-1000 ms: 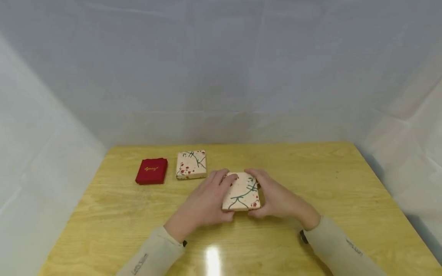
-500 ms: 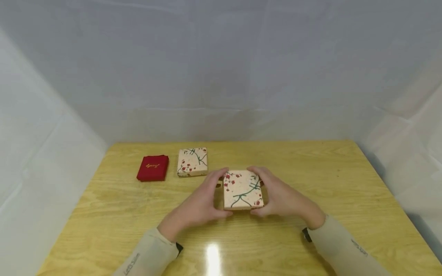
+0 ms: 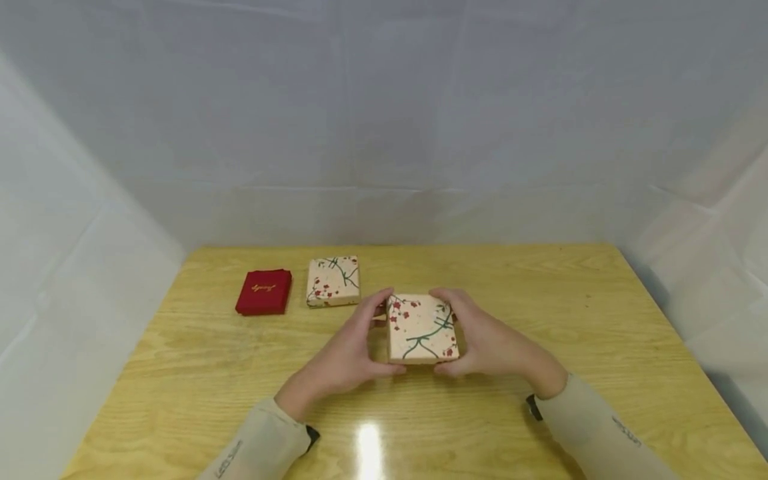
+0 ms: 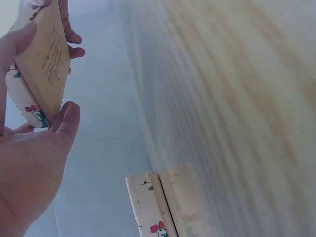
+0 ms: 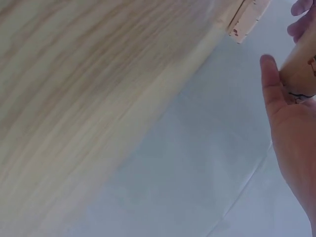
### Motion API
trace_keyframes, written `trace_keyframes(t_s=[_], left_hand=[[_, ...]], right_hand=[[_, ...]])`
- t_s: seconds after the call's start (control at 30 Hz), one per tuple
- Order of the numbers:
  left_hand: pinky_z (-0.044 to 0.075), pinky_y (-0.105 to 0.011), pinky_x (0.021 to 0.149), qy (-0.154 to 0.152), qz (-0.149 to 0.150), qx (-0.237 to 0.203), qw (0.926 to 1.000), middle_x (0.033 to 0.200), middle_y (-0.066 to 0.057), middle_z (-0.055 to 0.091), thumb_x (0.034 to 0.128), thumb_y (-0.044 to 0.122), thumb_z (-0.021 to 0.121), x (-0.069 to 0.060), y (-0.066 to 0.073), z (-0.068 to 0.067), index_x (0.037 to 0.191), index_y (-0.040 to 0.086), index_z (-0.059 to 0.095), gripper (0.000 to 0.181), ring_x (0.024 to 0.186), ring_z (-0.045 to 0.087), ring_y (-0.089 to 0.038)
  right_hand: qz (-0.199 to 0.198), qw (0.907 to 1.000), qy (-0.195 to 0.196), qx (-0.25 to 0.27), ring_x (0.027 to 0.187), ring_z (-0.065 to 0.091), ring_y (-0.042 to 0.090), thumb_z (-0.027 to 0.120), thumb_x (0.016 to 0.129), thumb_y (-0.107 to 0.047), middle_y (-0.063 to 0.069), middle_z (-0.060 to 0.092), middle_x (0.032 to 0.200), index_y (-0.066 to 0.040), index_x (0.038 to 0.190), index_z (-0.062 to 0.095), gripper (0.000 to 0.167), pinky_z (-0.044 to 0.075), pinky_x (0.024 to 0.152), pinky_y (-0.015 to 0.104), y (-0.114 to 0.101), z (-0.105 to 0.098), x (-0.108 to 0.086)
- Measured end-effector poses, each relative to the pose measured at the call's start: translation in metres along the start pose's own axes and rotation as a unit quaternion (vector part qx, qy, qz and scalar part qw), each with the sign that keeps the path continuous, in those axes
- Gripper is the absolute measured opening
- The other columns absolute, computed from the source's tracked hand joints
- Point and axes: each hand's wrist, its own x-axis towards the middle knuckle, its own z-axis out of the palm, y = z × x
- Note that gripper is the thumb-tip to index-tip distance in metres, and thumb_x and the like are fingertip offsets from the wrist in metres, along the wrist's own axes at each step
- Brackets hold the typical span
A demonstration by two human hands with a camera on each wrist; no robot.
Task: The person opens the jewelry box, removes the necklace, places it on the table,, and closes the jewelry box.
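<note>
A square cream box with red blossoms and dark green branches is held up off the table between both hands, its patterned top facing up. My left hand grips its left side, thumb at the near edge and fingers at the far left corner. On the opposite side my right hand grips it the same way. Seen from the left wrist, the box's plain tan underside carries small printed text, too blurred to read. The right wrist view shows only a corner of the box past the right hand.
A matching floral box lies on the wooden table, behind and left of the held one. Left of it lies a smaller red box with gold lettering. Pale cloth walls stand around the table's back and sides.
My left fingers have come off the box's top and now hold its left side. The box shifts slightly right early on, then stays nearly still. The other boxes stay put.
</note>
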Motion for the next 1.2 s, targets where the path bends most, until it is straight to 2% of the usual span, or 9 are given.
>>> trace_keyframes(t_s=[0.17,0.33,0.5,0.77,1.2], left_hand=[[0.031,-0.048,0.124,-0.002,0.008,0.01,0.9999,0.166,-0.002,0.035,0.0729,0.024,0.1,-0.001,0.0002,0.0009,0.17,0.026,0.016,0.129,0.149,0.04,-0.022],[0.032,-0.045,0.124,-0.008,0.005,0.011,0.9999,0.166,0.0,0.032,0.0745,0.027,0.1,-0.002,-0.0005,0.0025,0.17,0.028,0.013,0.129,0.15,0.038,-0.02],[0.034,-0.043,0.123,-0.014,-0.003,0.004,0.9999,0.165,0.0,0.033,0.0751,0.026,0.1,-0.0023,-0.0011,0.0034,0.171,0.029,0.011,0.131,0.148,0.04,-0.02],[0.033,-0.05,0.123,-0.021,-0.018,-0.002,0.9996,0.167,-0.002,0.031,0.075,0.029,0.099,-0.0031,-0.0009,0.0033,0.17,0.037,0.002,0.136,0.148,0.042,-0.025],[0.038,-0.049,0.12,-0.01,-0.015,-0.023,0.9996,0.161,-0.001,0.037,0.0735,0.021,0.1,-0.0019,-0.0022,0.0033,0.17,0.039,-0.003,0.142,0.14,0.048,-0.023]], right_hand=[[-0.005,0.9995,-0.004,-0.032,0.135,0.05,0.026,0.099,0.069,-0.039,0.013,0.037,0.159,-0.009,0.167,0.021,0.128,0.047,0.113,0.047,-0.0034,0.0013,0.0025],[0.006,0.9982,-0.011,-0.059,0.132,0.052,0.022,0.098,0.07,-0.046,0.011,0.037,0.16,-0.01,0.167,0.024,0.127,0.049,0.111,0.043,-0.0042,0.0033,0.0051],[0.003,0.9979,-0.009,-0.064,0.128,0.054,0.019,0.097,0.069,-0.048,0.007,0.041,0.156,-0.011,0.164,0.029,0.122,0.051,0.108,0.04,-0.0037,0.0026,0.0059],[-0.001,0.9982,-0.001,-0.06,0.124,0.054,0.014,0.098,0.069,-0.046,0.003,0.042,0.153,-0.012,0.162,0.032,0.119,0.052,0.106,0.036,-0.0027,0.0025,0.0049],[0.0,0.9977,0.012,-0.067,0.124,0.054,0.017,0.097,0.069,-0.046,0.005,0.043,0.152,-0.013,0.163,0.031,0.12,0.053,0.105,0.039,-0.0065,0.0035,0.0057]])
